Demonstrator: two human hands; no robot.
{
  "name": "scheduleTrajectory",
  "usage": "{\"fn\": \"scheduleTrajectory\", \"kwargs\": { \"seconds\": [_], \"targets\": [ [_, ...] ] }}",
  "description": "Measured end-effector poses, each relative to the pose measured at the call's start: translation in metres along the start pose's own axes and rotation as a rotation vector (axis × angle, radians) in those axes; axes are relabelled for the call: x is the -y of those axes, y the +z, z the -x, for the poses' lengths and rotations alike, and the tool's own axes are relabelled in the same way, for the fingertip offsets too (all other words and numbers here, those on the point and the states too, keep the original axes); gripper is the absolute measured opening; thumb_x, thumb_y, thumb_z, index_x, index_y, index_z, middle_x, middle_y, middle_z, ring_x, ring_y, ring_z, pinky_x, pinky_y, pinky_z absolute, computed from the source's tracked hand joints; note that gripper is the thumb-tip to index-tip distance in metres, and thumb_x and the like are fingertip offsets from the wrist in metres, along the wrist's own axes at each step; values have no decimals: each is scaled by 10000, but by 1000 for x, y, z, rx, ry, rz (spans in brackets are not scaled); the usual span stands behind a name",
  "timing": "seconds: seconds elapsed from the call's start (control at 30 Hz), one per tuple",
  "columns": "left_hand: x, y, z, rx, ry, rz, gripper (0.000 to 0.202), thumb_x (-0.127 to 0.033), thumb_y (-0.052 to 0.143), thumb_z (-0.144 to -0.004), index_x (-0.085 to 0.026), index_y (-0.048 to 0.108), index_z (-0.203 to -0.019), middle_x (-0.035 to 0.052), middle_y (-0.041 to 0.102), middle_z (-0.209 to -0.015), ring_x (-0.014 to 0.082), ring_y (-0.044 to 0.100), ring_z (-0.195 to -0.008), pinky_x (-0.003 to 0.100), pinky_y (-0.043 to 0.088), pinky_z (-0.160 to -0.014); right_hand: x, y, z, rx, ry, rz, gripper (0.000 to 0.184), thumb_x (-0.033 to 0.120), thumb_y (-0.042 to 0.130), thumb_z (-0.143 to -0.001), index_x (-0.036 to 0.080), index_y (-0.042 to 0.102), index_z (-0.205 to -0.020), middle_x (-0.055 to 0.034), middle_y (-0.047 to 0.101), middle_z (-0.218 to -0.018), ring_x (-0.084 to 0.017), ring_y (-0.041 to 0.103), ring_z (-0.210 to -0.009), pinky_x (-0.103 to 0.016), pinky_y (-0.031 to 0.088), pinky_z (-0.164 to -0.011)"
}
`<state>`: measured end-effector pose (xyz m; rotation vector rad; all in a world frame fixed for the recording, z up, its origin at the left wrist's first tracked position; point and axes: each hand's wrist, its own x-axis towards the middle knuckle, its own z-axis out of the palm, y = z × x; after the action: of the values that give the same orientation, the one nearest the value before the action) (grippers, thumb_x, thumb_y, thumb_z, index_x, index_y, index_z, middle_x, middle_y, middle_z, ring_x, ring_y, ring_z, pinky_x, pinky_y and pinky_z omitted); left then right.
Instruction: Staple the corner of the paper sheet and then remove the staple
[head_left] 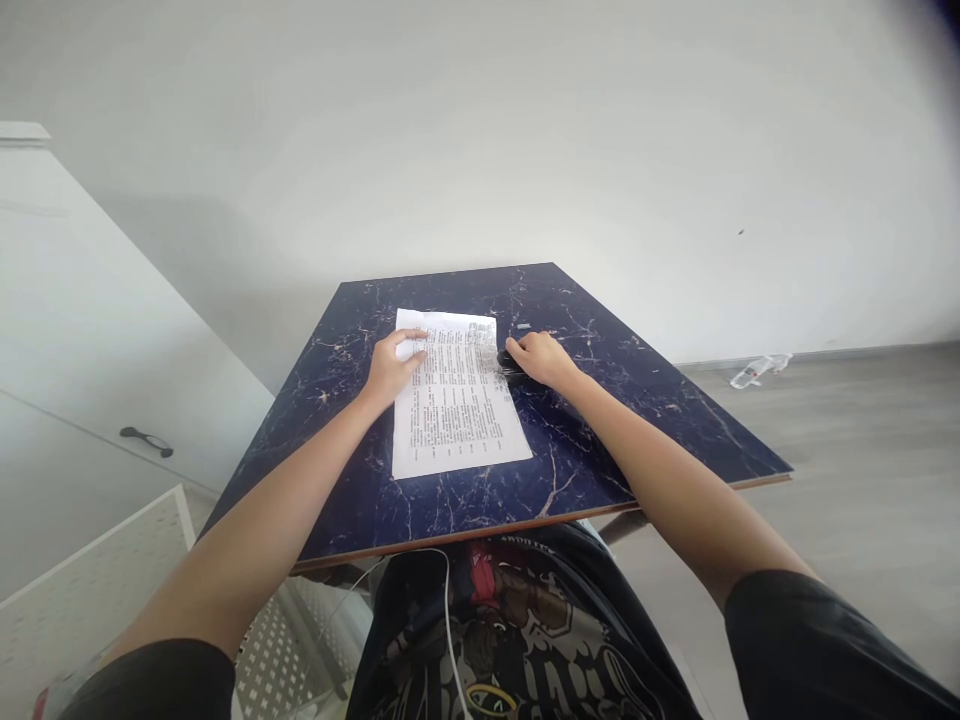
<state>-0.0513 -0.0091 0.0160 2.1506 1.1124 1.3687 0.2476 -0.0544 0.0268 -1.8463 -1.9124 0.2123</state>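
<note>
A sheet of printed paper (457, 400), covered in dense dark text, lies on the dark blue marbled table (450, 505). My left hand (388, 368) rests on the upper left part of the sheet, thumb and fingers apart on top of it. At the paper's right edge, my right hand (541, 358) is closed around a black stapler (508, 362), its front end against that edge. The sheet bends up slightly there. Most of the stapler is hidden under my right hand, so whether its jaws are pressed together cannot be seen.
A white wall (480, 150) stands behind the table. To the left is a white cabinet (82, 330) with a dark handle. A clear plastic item (760, 370) lies on the floor at right. A white cable (448, 620) hangs over my shirt.
</note>
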Motion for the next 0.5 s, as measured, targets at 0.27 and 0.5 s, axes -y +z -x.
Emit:
{"fn": "scheduleTrajectory", "kwargs": {
  "seconds": [0.27,0.5],
  "targets": [
    [3,-1,0,-18,16,2,265,-130,719,-810,-223,758,-1056,40,768,-1170,264,699,-1152,484,474,-1129,0,0,0,12,-16,10,507,385,416,-1015,222,399,-535,-36,487,-538,-164,443,-528,-313,282,-566],
    [4,-4,-2,-37,1,-21,261,-142,722,-810,-225,759,-1055,43,769,-1170,272,697,-1159,484,473,-1128,-1,0,0,-2,-38,-33,503,359,436,-1000,230,303,-533,-13,424,-505,-150,385,-488,-325,253,-543]
  ]
}}
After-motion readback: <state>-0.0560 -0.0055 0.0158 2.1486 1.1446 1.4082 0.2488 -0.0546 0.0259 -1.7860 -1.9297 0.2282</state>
